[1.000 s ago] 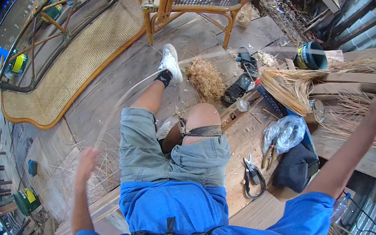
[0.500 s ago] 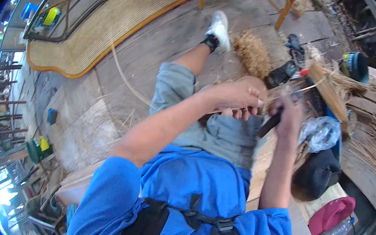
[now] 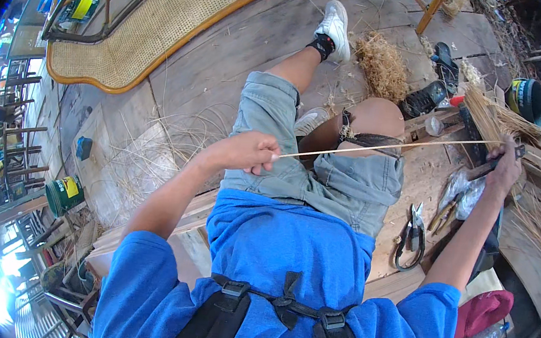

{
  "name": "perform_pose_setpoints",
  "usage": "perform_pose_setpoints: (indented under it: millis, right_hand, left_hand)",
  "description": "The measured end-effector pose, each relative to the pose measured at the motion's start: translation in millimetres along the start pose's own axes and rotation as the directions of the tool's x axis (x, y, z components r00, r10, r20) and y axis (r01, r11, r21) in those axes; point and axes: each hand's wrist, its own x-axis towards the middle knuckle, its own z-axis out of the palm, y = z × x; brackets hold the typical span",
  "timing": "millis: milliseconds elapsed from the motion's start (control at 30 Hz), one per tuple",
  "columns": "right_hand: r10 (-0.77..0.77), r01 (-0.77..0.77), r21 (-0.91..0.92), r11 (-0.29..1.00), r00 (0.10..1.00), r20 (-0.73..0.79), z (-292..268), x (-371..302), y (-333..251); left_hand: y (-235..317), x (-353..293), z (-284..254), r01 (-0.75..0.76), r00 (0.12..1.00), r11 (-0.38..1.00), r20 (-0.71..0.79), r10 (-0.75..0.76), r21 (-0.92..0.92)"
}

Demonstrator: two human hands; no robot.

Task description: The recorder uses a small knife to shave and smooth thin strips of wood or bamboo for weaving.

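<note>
"Floorboards (image 3: 228, 72) spread out below, with a cane panel (image 3: 179, 29) at the upper left."

"And the strip (image 3: 422, 144)?"

"Stretched nearly straight over the lap, from the left hand (image 3: 249, 151) to the right hand (image 3: 504, 171)."

"So the hands aren't together?"

"Well apart. The left has its fingers closed on one end of the strip; the right is wrapped round a dark tool (image 3: 483, 170)."

"Does the right pinch the strip too?"

"Cannot tell; fingers and tool overlap there."

"What lies nearby?"

"Shears (image 3: 415, 234) on the desk (image 3: 411, 179), near the right forearm, with pliers (image 3: 441, 217) just beside them. Shavings (image 3: 381, 64) sit heaped on the floorboards, between a white shoe (image 3: 334, 28) and dark sandals (image 3: 424, 99). Long fibres (image 3: 540, 229) lie at the far right."
</note>
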Motion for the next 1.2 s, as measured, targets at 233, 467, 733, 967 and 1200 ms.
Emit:
perform_pose_setpoints:
  millis: [233,467,733,967,1200]
  right_hand:
    - [0.191,-0.036,-0.436,0.899,0.929,0.317,-7,9,-14]
    - [0.269,0.161,-0.486,0.859,0.666,0.696,35,-172,31]
    - [0.421,0.562,-0.560,0.608,0.370,0.828,3,-215,7]
    - [0.461,0.000,-0.640,0.769,0.693,0.554,5,-211,20]
    - [0.468,-0.314,-0.346,0.884,0.610,0.640,40,-203,48]
  left_hand:
    - [14,20,36,-0.296,0.898,0.917,-0.250,0.363,0.268]
    - [40,90,90,-0.590,0.639,0.779,-0.468,0.611,0.212]
    - [9,24,116,-0.619,0.709,0.722,-0.177,0.683,0.310]
    - [-13,29,108,-0.619,0.496,0.733,-0.583,0.643,0.282]
    - [-10,17,112,-0.519,0.677,0.848,-0.552,0.486,0.109]
